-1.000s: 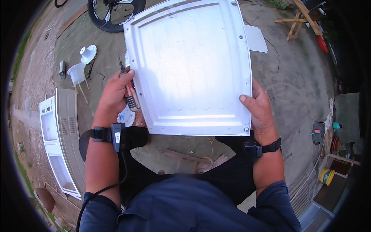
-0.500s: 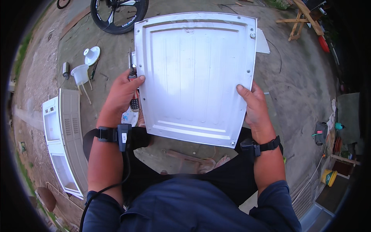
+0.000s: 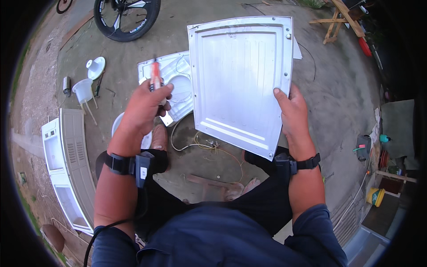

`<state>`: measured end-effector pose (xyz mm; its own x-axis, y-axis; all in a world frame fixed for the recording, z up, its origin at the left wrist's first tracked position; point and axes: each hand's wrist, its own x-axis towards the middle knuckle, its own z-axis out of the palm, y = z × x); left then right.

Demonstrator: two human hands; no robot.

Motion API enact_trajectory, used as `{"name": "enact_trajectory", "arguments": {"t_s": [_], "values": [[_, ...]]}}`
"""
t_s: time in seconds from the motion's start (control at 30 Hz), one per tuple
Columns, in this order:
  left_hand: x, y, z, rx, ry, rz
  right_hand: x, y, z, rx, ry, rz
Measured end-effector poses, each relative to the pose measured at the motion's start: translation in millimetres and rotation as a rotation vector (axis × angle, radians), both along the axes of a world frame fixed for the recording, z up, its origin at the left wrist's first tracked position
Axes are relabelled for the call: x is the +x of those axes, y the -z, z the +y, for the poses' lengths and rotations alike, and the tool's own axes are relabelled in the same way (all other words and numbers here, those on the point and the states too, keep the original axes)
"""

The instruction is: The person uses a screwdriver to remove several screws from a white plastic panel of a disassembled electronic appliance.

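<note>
Grey ground (image 3: 342,111) spreads rightward beyond the edge-held white panel (image 3: 240,84).

Left hand (image 3: 146,101) curled, right hand (image 3: 294,109) clasping

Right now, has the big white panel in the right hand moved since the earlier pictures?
Yes. The white panel has moved right, judged against the bike wheel: its left edge is now farther from that wheel.

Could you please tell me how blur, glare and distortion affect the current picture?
In the head view, the red tool in the left hand is blurred, probably by motion; the head view shows pale sheen on the white panel; the head view's fisheye bows the louvred casing and leaves dark corners.
</note>
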<state>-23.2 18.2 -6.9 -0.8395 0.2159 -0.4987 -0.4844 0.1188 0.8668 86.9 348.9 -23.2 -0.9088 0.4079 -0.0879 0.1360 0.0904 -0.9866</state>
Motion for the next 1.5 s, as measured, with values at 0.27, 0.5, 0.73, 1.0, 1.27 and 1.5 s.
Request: {"name": "enact_trajectory", "arguments": {"t_s": [0.27, 0.5, 0.73, 1.0, 1.27, 1.5], "values": [[36, -13, 40, -0.202, 0.398, 0.76, -8, 3, -4, 0.05, 0.092, 0.016], [39, -16, 42, -0.158, 0.471, 0.989, -15, 5, -11, 0.175, 0.091, -0.027], [34, -20, 37, -0.199, 0.475, 1.023, -17, 1, -21, 0.337, 0.044, -0.08], [36, -18, 35, -0.184, 0.488, 1.013, -18, 0, -24, 0.404, 0.006, -0.09], [36, -18, 37, -0.202, 0.487, 1.025, -17, -1, -24, 0.407, -0.005, -0.102], [36, -17, 37, -0.255, 0.509, 1.099, -17, 1, -25, 0.405, -0.016, -0.09]]}}
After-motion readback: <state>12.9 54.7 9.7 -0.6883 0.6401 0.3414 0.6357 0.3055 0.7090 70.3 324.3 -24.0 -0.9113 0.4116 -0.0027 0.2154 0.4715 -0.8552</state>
